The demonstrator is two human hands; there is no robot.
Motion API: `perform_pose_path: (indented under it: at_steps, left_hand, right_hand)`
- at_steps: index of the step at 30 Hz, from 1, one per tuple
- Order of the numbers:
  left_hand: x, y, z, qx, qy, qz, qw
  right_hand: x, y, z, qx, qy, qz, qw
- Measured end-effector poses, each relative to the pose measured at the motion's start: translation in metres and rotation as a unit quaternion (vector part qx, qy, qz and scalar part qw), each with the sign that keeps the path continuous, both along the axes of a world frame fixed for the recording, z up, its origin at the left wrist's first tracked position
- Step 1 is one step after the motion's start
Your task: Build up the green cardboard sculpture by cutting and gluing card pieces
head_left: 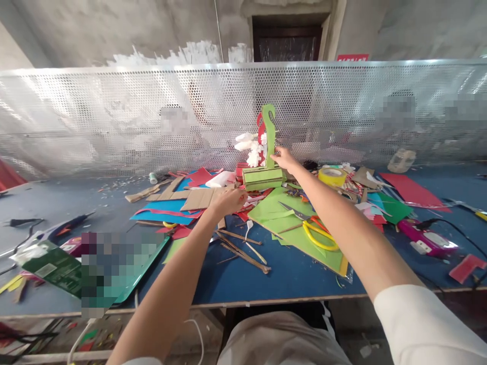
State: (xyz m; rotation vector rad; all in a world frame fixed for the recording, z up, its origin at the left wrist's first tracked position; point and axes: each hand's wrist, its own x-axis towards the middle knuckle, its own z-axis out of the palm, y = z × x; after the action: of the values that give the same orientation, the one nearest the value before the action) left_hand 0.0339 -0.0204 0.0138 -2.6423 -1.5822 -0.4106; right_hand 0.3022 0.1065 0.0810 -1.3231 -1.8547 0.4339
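Apparently steadying post (270,134) | right hand (286,159) pinching post | left hand (228,199) by base (263,177), grip unclear | post upright on base, table's (304,281) far middle | next: likely needs steady hold

The green hooked upright (270,134) looks like smooth, matt card; the perforated screen (144,109) is shiny metal; the desk (297,281) is smooth; the scissors (309,238) have glossy plastic handles; the wall (114,30) is rough.
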Motion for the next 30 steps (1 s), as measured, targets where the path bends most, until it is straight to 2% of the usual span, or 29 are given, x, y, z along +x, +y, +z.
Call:
perform_pose_path:
  at_steps: [6, 9, 12, 17, 21, 25, 30]
  left_hand:
    - [0.013, -0.003, -0.003, 0.000, -0.001, -0.022, 1.000]
    - [0.011, 0.003, -0.011, 0.013, -0.005, -0.037, 0.999]
    - [0.008, 0.007, -0.018, 0.031, -0.027, -0.042, 0.998]
    - [0.008, 0.012, -0.022, 0.033, -0.055, -0.028, 0.998]
    - [0.010, 0.017, -0.022, 0.055, -0.093, -0.004, 0.994]
    - [0.007, 0.022, -0.022, 0.066, -0.107, 0.009, 0.992]
    - [0.004, 0.025, -0.024, 0.070, -0.101, 0.009, 0.992]
  right_hand:
    - [0.002, 0.011, 0.000, -0.025, 0.042, -0.058, 0.997]
    - [0.016, 0.007, 0.007, -0.023, 0.053, -0.046, 0.997]
    - [0.043, -0.005, 0.013, -0.031, 0.045, -0.008, 0.998]
    - [0.097, -0.044, 0.009, -0.107, -0.089, 0.049, 0.989]
    - [0.127, -0.069, -0.001, -0.122, -0.175, 0.056, 0.975]
    - [0.138, -0.081, -0.013, -0.142, -0.224, 0.090, 0.960]
    - [0.130, -0.087, -0.028, -0.137, -0.309, 0.114, 0.934]
